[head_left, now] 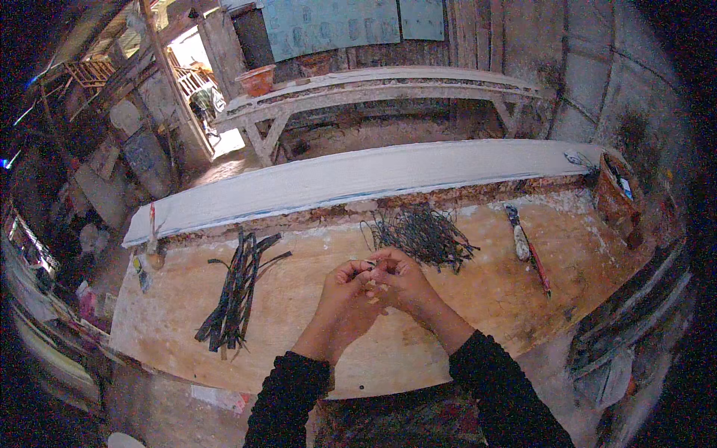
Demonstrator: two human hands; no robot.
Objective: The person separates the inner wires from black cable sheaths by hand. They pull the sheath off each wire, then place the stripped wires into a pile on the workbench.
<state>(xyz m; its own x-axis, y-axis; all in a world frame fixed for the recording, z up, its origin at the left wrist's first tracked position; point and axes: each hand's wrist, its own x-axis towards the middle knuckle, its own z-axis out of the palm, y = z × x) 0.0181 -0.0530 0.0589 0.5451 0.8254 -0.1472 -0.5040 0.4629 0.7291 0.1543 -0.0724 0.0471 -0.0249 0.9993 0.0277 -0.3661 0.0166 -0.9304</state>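
My left hand (345, 291) and my right hand (404, 281) meet fingertip to fingertip above the middle of a wooden tabletop (299, 358). Both are closed in a pinch. A small dark bit shows between the fingertips, but its kind is hidden by the fingers. Just beyond my right hand lies a tangled heap of thin black strips (426, 233). To the left of my hands rests a loose bundle of wider, flat black strips (240, 291), lying roughly lengthwise toward me.
On the right lie a whitened brush-like tool (520, 243) and a red pen-like stick (539, 270). A basket (617, 190) stands at the far right corner. Behind the tabletop runs a long white slab (358, 175). A bench (388, 93) bears an orange tub (257, 81).
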